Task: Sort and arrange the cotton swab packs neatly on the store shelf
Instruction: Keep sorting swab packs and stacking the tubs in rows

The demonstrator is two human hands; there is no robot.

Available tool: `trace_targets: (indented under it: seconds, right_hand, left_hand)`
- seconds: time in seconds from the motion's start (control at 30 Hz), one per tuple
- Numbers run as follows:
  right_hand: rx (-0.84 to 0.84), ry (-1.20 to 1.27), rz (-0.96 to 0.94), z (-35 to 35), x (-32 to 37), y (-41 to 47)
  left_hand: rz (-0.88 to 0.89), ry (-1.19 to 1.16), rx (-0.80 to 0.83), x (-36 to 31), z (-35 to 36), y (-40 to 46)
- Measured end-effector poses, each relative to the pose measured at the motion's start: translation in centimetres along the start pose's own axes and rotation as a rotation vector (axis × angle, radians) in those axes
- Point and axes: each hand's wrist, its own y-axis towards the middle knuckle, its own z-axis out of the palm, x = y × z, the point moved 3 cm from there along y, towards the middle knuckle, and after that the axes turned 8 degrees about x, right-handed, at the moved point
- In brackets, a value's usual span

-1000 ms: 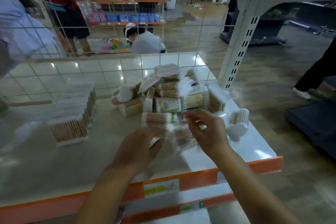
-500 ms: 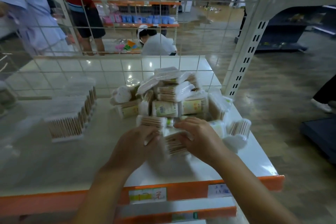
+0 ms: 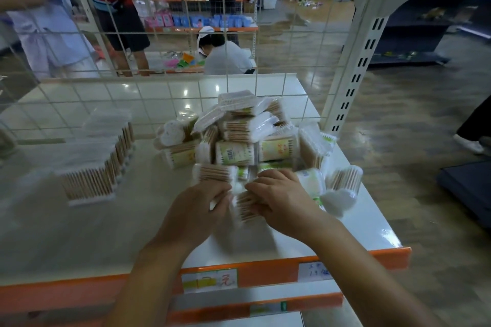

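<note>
A person's 2 bare hands meet over a white store shelf (image 3: 79, 231) with an orange front edge. The left hand (image 3: 198, 211), at about 7 o'clock from the middle of the view, has its fingers curled around a blurred white pack end. The right hand (image 3: 281, 200), at about 5 o'clock, curls its fingers over a cotton swab pack (image 3: 245, 207) that lies between the 2 hands, wooden sticks showing through clear wrap. The hands almost touch.

Just beyond the fingers, at 12 o'clock from them, sits a loose pile of swab packs (image 3: 239, 135), tipped at mixed angles, some with green and yellow labels. A round tub of swabs (image 3: 342, 188) lies on its side at 3 o'clock from the right hand, near the shelf's right edge.

At 9 o'clock, well apart from the pile, a neat row of packs (image 3: 95, 159) stands upright in a line running toward the back.

A white wire grid panel (image 3: 170, 34) rises behind the shelf. Through it, other people and distant shelving show. Price tags (image 3: 210, 279) sit on the orange edge at 6 o'clock.
</note>
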Motion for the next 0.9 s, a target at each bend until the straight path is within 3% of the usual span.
trace_targets:
  seconds: [0.17,0.3,0.53,0.67,0.8,0.9]
  right_hand:
    - [0.005,0.069,0.025,0.0,-0.2,-0.1]
    - [-0.139,0.152,0.01,-0.5,0.0,-0.4]
    - [-0.488,0.621,0.184,-2.9,1.0,-1.3]
    - [-0.472,0.981,0.327,-2.9,1.7,-2.3]
    - [-0.465,1.227,0.262,-3.5,2.3,-3.3]
    - [-0.493,1.272,0.263,-3.5,2.8,-3.9]
  left_hand:
    - [0.032,0.023,-0.001,-0.4,0.3,-0.4]
    - [0.063,-0.06,-0.04,-0.9,-0.8,-0.3]
    - [0.06,-0.57,-0.168,-3.5,-1.3,0.1]
    - [0.038,-0.795,-0.145,-5.2,0.6,0.0]
    - [0.031,-0.884,-0.117,-5.0,1.1,0.1]
    - [0.035,-0.94,-0.077,-4.8,1.0,0.1]
